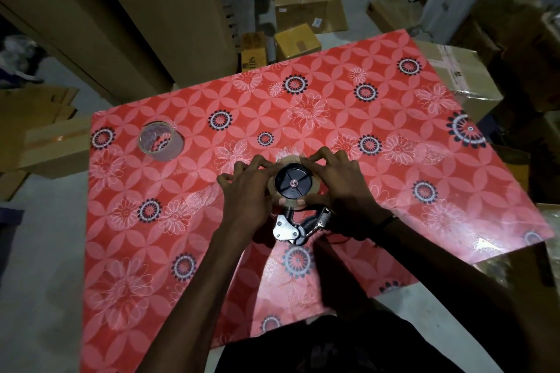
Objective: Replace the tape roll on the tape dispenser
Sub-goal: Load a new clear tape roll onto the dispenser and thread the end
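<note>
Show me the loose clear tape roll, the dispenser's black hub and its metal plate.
clear tape roll (pixel 160 142): head view, on its near side wall.
black hub (pixel 293 182): head view, on the spoked face by the centre pin.
metal plate (pixel 284 228): head view, on its flat silver face.

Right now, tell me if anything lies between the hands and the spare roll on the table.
Nothing visible: bare tablecloth runs from the left hand to the spare roll. Both hands grip the dispenser's roll.
</note>
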Tool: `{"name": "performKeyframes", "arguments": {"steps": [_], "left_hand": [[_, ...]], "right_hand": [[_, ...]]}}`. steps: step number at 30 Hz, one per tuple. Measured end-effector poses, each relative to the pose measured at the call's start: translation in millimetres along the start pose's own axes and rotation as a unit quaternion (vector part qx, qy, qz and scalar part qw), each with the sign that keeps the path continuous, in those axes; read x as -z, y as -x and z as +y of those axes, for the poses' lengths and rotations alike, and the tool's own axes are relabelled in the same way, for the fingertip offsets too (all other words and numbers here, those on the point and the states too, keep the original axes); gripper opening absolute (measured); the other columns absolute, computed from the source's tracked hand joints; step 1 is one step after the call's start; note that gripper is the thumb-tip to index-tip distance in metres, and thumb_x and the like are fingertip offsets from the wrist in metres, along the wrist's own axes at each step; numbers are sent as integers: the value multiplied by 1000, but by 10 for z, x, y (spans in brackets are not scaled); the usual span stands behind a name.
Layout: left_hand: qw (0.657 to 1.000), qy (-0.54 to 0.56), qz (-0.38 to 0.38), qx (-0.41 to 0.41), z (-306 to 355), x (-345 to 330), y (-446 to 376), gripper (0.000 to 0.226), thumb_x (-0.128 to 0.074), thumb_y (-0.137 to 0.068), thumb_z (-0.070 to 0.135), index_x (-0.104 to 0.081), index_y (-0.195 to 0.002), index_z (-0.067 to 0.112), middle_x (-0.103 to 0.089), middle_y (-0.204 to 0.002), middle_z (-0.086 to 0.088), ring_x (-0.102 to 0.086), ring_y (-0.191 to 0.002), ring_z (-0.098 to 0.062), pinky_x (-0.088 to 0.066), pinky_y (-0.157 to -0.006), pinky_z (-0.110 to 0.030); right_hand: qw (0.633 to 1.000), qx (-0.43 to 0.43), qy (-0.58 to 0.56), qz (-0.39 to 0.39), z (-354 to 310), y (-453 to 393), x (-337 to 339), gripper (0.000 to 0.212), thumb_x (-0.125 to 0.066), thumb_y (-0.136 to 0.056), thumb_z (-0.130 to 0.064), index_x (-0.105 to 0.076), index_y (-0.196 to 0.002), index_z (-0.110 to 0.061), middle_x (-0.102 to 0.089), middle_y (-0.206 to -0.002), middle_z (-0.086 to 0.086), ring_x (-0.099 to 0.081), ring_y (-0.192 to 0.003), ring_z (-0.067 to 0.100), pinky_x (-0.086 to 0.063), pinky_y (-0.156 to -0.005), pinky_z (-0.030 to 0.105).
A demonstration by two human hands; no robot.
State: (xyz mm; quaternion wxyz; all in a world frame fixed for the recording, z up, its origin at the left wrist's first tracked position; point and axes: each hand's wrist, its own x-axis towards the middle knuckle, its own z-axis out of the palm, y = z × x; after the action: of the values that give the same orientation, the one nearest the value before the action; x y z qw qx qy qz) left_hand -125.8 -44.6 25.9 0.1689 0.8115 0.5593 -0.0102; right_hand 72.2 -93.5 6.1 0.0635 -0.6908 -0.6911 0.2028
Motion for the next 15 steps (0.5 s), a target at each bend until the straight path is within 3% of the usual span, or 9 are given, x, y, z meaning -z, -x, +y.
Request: {"name": "performKeyframes", "arguments": {"steps": [7, 15], "left_hand": [[1000, -10, -3, 7, 69, 51, -25, 73, -84, -86, 32, -53, -150, 45, -53, -141, 16, -42, -127, -22, -19, -87, -40], [1000, -3, -8, 11, 56, 16, -72, 70, -89, -81, 27, -61, -144, 41, -56, -132, 14, -44, -121, -22, -19, -84, -40]], "right_hand": [[1000, 0, 5, 17, 2, -17, -8, 93, -76, -80, -70, -46, -158, -29, -47, -150, -2, -45, -128, 30, -40, -96, 45], [999, 8, 10, 42, 18, 17, -76, 89, -71, -72, -74, -62, -146, -25, -59, -138, 2, -55, -112, 33, -31, -81, 41]]}}
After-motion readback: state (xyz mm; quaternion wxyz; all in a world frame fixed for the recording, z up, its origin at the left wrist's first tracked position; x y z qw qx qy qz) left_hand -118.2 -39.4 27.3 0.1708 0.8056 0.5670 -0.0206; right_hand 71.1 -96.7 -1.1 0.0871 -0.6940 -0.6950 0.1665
